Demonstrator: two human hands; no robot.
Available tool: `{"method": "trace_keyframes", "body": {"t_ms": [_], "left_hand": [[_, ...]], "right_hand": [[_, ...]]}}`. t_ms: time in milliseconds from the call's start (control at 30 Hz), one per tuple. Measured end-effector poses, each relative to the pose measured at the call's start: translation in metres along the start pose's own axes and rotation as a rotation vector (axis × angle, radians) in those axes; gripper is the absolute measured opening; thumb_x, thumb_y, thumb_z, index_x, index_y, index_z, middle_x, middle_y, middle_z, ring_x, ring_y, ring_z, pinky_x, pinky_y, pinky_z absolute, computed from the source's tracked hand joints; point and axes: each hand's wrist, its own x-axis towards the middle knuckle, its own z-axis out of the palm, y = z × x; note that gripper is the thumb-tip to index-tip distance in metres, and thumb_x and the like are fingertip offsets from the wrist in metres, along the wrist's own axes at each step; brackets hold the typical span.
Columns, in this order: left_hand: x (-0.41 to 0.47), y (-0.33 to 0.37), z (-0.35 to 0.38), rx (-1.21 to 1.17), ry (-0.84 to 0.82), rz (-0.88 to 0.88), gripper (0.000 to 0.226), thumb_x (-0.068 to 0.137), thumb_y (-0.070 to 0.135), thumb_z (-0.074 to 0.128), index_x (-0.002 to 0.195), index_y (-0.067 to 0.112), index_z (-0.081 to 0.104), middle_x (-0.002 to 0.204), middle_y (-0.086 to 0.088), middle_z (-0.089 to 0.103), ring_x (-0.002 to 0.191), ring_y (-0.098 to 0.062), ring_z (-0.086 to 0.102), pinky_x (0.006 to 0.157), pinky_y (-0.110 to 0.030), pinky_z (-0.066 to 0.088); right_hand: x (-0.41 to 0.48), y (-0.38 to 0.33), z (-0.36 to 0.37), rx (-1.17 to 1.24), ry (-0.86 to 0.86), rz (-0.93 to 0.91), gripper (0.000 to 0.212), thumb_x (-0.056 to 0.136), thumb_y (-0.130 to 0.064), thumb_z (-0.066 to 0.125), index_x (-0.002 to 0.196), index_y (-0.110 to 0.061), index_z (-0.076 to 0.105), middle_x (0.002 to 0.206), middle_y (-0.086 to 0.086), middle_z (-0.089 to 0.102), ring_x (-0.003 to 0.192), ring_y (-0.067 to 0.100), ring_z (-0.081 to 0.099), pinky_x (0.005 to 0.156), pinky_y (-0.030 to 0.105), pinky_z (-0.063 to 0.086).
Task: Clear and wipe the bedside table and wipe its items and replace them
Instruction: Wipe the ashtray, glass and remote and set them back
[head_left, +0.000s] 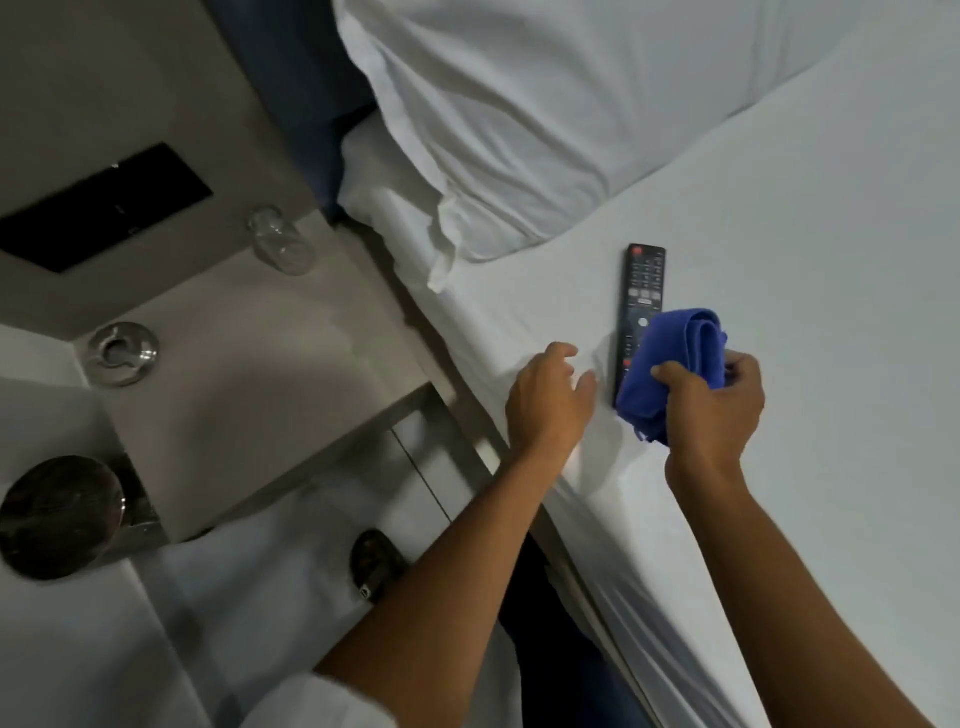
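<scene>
A black remote control (642, 283) lies on the white bed sheet, its near end hidden under a folded blue cloth (675, 358). My right hand (714, 402) grips that cloth just right of the remote. My left hand (548, 400) hovers over the sheet just left of the remote, fingers apart and empty. On the pale bedside table (249, 374) at the left stand a clear glass (280, 244) near the back corner and a round metal ashtray (122, 353) near the wall.
A white pillow (519, 130) lies at the head of the bed (805, 260). A black panel (104, 208) is set in the wall above the table. A shiny round metal bin lid (60, 514) sits low at the left. A dark slipper (376, 564) is on the floor.
</scene>
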Motion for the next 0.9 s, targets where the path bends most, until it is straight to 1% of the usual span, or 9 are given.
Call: {"method": "trace_keyframes", "body": {"t_ms": [233,300,400,467,533,600,700,800,900], "left_hand": [[0.017,0.047,0.08,0.32,-0.043,0.115,0.096,0.083,0.025,0.074,0.153,0.012,0.01,0.142,-0.017,0.043,0.127,-0.032,0.044,0.105,-0.042,0.042],[0.02,0.043,0.08,0.221,-0.031,0.035,0.087,0.081,0.016,0.073,0.15,0.012,0.02,0.141,-0.015,0.042,0.125,-0.031,0.047,0.102,-0.039,0.046],[0.014,0.023,0.061,-0.034,-0.057,-0.065,0.049,0.081,0.01,0.069,0.126,0.01,0.049,0.122,-0.013,0.055,0.1,-0.033,0.065,0.08,-0.039,0.058],[-0.002,0.002,0.039,-0.395,-0.16,-0.166,0.051,0.084,0.005,0.068,0.13,0.015,0.048,0.117,-0.012,0.062,0.081,-0.028,0.074,0.062,-0.037,0.062],[-0.023,-0.021,0.013,-0.694,-0.228,-0.193,0.059,0.086,0.011,0.068,0.139,0.026,0.045,0.117,-0.008,0.066,0.075,-0.021,0.075,0.052,-0.031,0.058],[-0.043,-0.041,-0.014,-0.834,-0.228,-0.175,0.049,0.091,0.033,0.064,0.137,0.036,0.049,0.117,-0.005,0.069,0.073,-0.017,0.07,0.048,-0.03,0.053],[-0.063,-0.061,-0.04,-1.056,-0.243,-0.168,0.043,0.101,0.048,0.038,0.137,0.031,0.052,0.117,-0.01,0.07,0.071,-0.016,0.066,0.047,-0.028,0.05],[-0.069,-0.074,-0.068,-1.138,-0.198,-0.174,0.037,0.104,0.043,0.037,0.135,0.033,0.055,0.113,-0.009,0.07,0.076,-0.018,0.067,0.05,-0.029,0.052],[-0.067,-0.083,-0.091,-1.139,-0.101,-0.167,0.033,0.104,0.04,0.038,0.13,0.036,0.059,0.111,-0.003,0.072,0.088,-0.019,0.069,0.065,-0.034,0.056]], "right_hand": [[0.028,-0.005,-0.044,-0.105,0.044,-0.193,0.035,0.069,-0.008,0.067,0.096,-0.026,0.052,0.088,-0.015,0.059,0.072,0.005,0.059,0.062,0.02,0.046],[0.033,-0.005,-0.048,-0.177,0.022,-0.273,0.032,0.069,-0.011,0.065,0.095,-0.025,0.052,0.092,-0.007,0.06,0.077,0.011,0.059,0.065,0.022,0.046],[0.042,-0.01,-0.048,-0.272,-0.055,-0.413,0.027,0.074,-0.009,0.065,0.093,-0.021,0.05,0.092,-0.001,0.059,0.075,0.014,0.054,0.066,0.028,0.046],[0.048,-0.015,-0.039,-0.293,-0.133,-0.475,0.028,0.079,-0.006,0.064,0.097,-0.022,0.049,0.085,-0.013,0.059,0.069,0.002,0.054,0.064,0.018,0.044],[0.047,-0.021,-0.022,-0.329,-0.219,-0.559,0.035,0.081,-0.002,0.061,0.108,-0.022,0.051,0.087,-0.018,0.059,0.07,-0.004,0.055,0.063,0.006,0.039],[0.039,-0.025,0.005,-0.393,-0.343,-0.669,0.048,0.081,0.003,0.057,0.125,-0.016,0.054,0.105,-0.007,0.066,0.085,0.0,0.06,0.076,0.006,0.042],[0.016,-0.026,0.051,-0.529,-0.559,-0.787,0.057,0.083,0.005,0.056,0.138,-0.007,0.05,0.143,0.016,0.052,0.134,0.027,0.048,0.113,0.033,0.034],[-0.024,-0.02,0.089,-0.643,-0.798,-0.777,0.063,0.083,0.006,0.054,0.144,-0.007,0.043,0.153,0.017,0.038,0.145,0.03,0.031,0.119,0.045,0.024],[-0.063,-0.01,0.108,-0.617,-0.837,-0.768,0.066,0.082,0.008,0.053,0.145,-0.01,0.042,0.156,0.013,0.035,0.146,0.025,0.028,0.12,0.042,0.022]]}}
